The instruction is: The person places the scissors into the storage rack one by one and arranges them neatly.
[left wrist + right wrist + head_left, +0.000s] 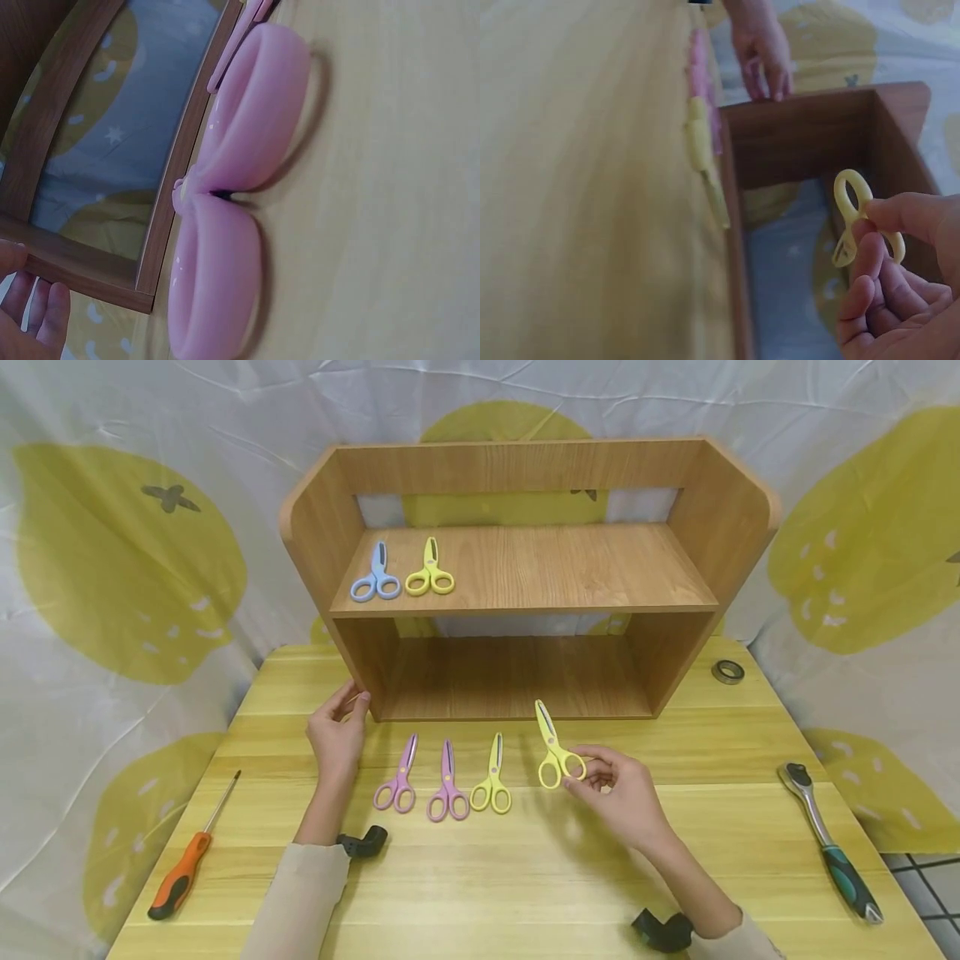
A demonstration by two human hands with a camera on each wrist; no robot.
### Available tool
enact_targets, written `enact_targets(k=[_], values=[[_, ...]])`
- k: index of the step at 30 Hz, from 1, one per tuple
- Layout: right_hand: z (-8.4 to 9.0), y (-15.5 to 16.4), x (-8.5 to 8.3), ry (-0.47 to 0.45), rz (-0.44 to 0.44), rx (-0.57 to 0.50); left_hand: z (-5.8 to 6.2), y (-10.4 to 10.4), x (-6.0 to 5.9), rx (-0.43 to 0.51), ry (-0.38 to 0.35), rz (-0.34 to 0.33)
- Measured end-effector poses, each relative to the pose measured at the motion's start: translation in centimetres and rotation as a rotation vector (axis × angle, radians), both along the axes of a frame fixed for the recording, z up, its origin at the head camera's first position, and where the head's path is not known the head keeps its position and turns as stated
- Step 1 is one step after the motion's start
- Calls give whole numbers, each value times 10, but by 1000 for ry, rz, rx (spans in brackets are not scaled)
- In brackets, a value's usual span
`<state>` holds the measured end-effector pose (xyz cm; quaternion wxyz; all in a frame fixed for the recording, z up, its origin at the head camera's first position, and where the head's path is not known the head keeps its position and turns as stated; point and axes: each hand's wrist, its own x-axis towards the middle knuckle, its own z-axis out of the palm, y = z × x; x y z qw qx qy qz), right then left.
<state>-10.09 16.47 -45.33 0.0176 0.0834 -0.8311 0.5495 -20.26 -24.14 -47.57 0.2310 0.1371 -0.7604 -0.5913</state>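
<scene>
A wooden two-tier shelf unit [525,608] stands at 12 o'clock on a yellowish wooden desk [480,893], as the head view shows it. Between 4 and 5 o'clock, the right hand [622,789] holds the lifted yellow scissors [552,742] in a narrow grip — thumb and fingers pinching the handle loops. These scissors are off the desk, in front of the shelf unit, blades towards 11 o'clock. The left hand [337,731], at 8 o'clock, has its fingers loosely bent at the left side panel [326,531], seemingly touching it; how firmly, I cannot tell.

On the desk lie a pink pair [403,771] at 7 o'clock, a second pink pair [447,781] between 6 and 7, and a desk yellow pair [494,770] at 6. The upper shelf [555,564] bears a blue pair [377,572] at 10 o'clock and a shelved yellow pair [431,567] at 11.

The step in hand looks like carrying one pair from desk to shelf unit. The next move would seem to call for clearing the upper shelf's front edge and laying the scissors flat — though the lower shelf [510,681] is also near, and the pictures do not settle which.
</scene>
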Motion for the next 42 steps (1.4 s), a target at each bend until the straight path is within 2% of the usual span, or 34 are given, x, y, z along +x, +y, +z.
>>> enact_targets(k=[11, 19, 24, 30, 39, 41, 42], values=[[75, 6, 5, 216, 34, -64, 0, -1, -1, 1, -11, -1], [123, -8, -12, 335, 54, -125, 2, 0, -1, 19, -1, -1], [145, -23, -32, 333, 13, -150, 3, 1, 0, 29, -15, -6], [161, -40, -71, 320, -24, -141, 2, 1, 0, 30, -27, -1], [173, -67, -119, 260, -34, -85, 26, 11, 11, 32, -27, -5], [175, -72, -127, 249, -37, -61, 26, 11, 11, 33, -31, -6], [176, -74, -130, 245, -39, -48, 22, 10, 9, 33, -27, -8]])
